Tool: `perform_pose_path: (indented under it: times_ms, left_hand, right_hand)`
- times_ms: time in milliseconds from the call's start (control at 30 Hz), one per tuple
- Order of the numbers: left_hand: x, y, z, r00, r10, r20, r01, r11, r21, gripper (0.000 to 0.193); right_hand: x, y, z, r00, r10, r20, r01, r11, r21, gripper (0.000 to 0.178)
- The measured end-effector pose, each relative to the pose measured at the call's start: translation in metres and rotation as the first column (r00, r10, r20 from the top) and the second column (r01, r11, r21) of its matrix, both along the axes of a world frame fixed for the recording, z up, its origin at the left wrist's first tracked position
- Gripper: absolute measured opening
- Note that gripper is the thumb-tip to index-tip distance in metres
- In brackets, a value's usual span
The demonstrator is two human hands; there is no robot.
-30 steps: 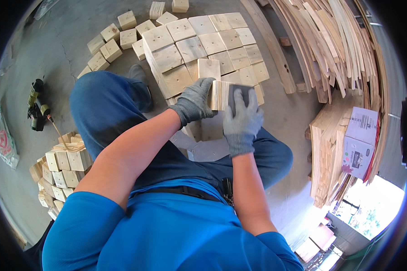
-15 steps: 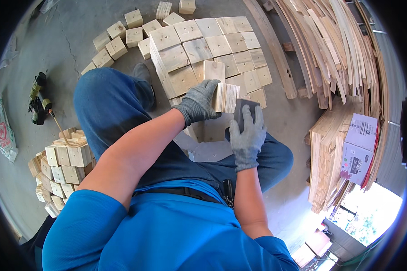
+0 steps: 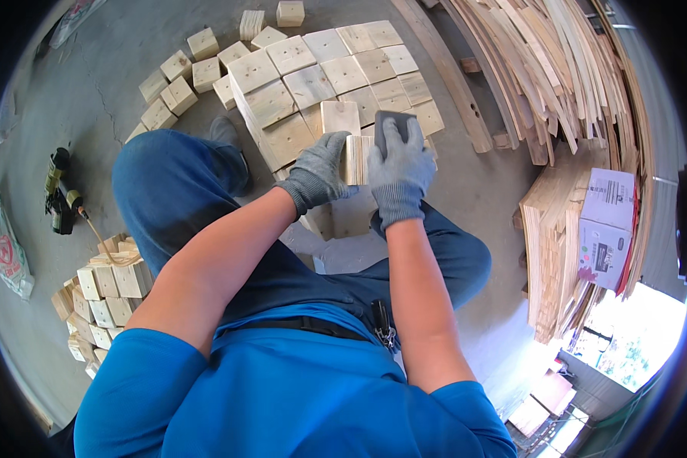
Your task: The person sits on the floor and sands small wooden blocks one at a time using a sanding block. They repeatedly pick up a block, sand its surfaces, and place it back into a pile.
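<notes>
My left hand (image 3: pixel 318 172), in a grey knit glove, grips a wooden block (image 3: pixel 356 159) whose striped, layered face is turned up toward me. In the matching glove, my right hand (image 3: pixel 402 169) is closed over a dark grey flat-sided block (image 3: pixel 380 127) that looks like a sanding block. It is right beside the wooden block; the right hand hides whether the two touch. Just beyond my left fingers, a single wooden block (image 3: pixel 340 117) rests on a large stack of square wooden blocks (image 3: pixel 307 86).
Loose wooden blocks (image 3: pixel 204 75) lie on the floor beyond my left knee. More blocks are piled (image 3: pixel 103 294) at left, near a dark tool with a hose (image 3: pixel 61 191). Long boards (image 3: pixel 511 69) and a stack of planks (image 3: pixel 546 252) with a carton (image 3: pixel 607 221) stand at right.
My right hand has moved forward and left with the dark block, alongside the wooden block. My left hand keeps its grip. The whole view has shifted slightly.
</notes>
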State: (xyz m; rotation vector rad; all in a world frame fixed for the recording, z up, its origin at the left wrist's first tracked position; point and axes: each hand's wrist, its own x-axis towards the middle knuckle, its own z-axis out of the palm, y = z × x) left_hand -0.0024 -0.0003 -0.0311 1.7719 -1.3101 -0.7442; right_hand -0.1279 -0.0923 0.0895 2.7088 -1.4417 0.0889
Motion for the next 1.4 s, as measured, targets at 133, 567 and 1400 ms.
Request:
perform_pose_path:
  times_ms: [133, 567, 1400]
  left_hand:
    - [0.001, -0.001, 0.007, 1.000, -0.017, -0.006, 0.017, 1.000, 0.012, 0.112]
    - [0.000, 0.005, 0.008, 1.000, 0.014, 0.018, -0.014, 1.000, -0.014, 0.101]
    - [0.001, 0.002, 0.007, 1.000, -0.012, 0.022, 0.012, 1.000, 0.013, 0.103]
  right_hand:
    - [0.000, -0.023, -0.010, 0.996, 0.054, 0.066, -0.053, 0.998, -0.022, 0.060]
    - [-0.075, 0.068, -0.013, 0.993, 0.078, 0.085, -0.077, 0.997, -0.019, 0.061]
    - [-0.071, 0.063, -0.011, 0.995, 0.067, 0.076, -0.067, 0.998, -0.002, 0.061]
